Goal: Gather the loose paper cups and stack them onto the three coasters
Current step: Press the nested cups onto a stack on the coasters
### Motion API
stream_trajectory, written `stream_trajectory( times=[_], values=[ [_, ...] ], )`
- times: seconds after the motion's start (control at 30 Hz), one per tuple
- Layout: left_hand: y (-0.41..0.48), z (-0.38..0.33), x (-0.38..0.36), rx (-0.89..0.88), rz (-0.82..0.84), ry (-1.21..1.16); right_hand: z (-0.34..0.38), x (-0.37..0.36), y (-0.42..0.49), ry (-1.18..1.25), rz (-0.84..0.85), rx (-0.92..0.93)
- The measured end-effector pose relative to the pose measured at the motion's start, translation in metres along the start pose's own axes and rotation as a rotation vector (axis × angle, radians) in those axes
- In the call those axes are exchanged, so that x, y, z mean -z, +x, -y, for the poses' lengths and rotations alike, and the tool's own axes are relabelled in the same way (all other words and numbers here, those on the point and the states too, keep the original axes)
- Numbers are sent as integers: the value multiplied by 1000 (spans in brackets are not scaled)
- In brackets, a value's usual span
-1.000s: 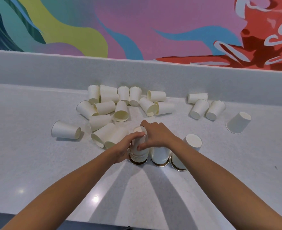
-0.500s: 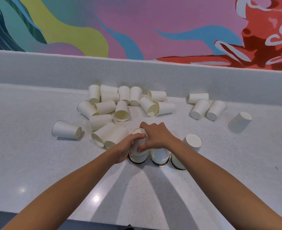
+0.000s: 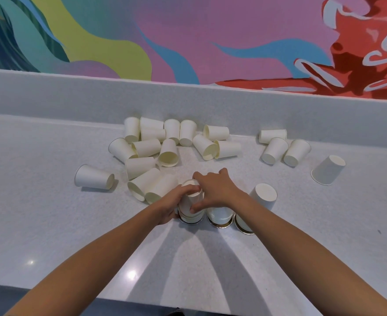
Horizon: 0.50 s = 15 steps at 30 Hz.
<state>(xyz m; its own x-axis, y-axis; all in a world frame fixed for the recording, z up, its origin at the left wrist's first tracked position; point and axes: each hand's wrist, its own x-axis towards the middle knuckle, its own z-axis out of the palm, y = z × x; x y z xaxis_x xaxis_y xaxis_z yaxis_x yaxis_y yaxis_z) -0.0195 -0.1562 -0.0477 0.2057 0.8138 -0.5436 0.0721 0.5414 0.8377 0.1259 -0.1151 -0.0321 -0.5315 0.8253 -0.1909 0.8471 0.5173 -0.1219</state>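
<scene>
Three gold-rimmed coasters sit in a row near the middle of the counter, each with upside-down white paper cups on it. My left hand (image 3: 173, 205) curls round the left stack (image 3: 191, 212) from the left side. My right hand (image 3: 215, 190) grips the same stack from the right, thumb low on its front. The middle stack (image 3: 219, 216) stands partly hidden under my right wrist. The right stack (image 3: 264, 197) leans a little on its coaster (image 3: 244, 229). Several loose cups (image 3: 168, 153) lie on their sides behind the stacks.
Three more loose cups (image 3: 276, 149) lie at the back right, and one upside-down cup (image 3: 328, 169) stands further right. A single cup (image 3: 93, 177) lies to the far left. The raised backsplash (image 3: 74, 96) bounds the counter behind; the front edge (image 3: 110, 297) is near my elbows.
The top cup has sunk lower onto the left stack under both hands. The loose cups have not moved.
</scene>
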Motion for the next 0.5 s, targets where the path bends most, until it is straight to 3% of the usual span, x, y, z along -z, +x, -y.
stream_trajectory(
  times=[0.23, 0.37, 0.5],
  values=[
    [0, -3, 10, -2, -21, 84, -3, 8, 0, 69, 32, 6],
    [-4, -20, 21, -93, -31, 151, -11, 19, 2, 170, 142, -15],
    [7, -31, 34, -206, -223, 276, -19, 37, 4, 277, 204, -62]
  ],
)
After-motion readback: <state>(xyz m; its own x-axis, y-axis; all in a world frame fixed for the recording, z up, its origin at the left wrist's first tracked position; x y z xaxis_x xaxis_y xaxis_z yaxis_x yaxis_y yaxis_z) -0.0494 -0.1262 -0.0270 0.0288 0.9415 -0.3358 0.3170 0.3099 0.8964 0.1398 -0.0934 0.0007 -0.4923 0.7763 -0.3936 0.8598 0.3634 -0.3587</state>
